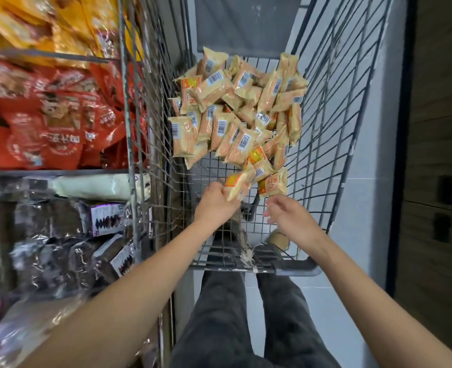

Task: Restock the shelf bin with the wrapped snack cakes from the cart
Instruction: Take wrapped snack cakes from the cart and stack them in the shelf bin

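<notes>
— Where do the cakes lie?
— The cart [333,107] carries the heap of snack cakes [235,110] over its middle and far end; the shelf bins [60,112] stand beside its left edge.
— And the grips?
— The left hand [215,201] pinches one cake [239,185] at the heap's near edge, its long axis slanting toward the cart's far right corner. The right hand [290,212] hangs loosely curled, holding nothing, just short of a loose cake [272,184] directly beyond its fingertips, so it is the nearer one.
— What is unclear?
— Which bin takes these cakes; the shelf is blurred and cut off, and the left fingertips are hidden behind the wrapper.
</notes>
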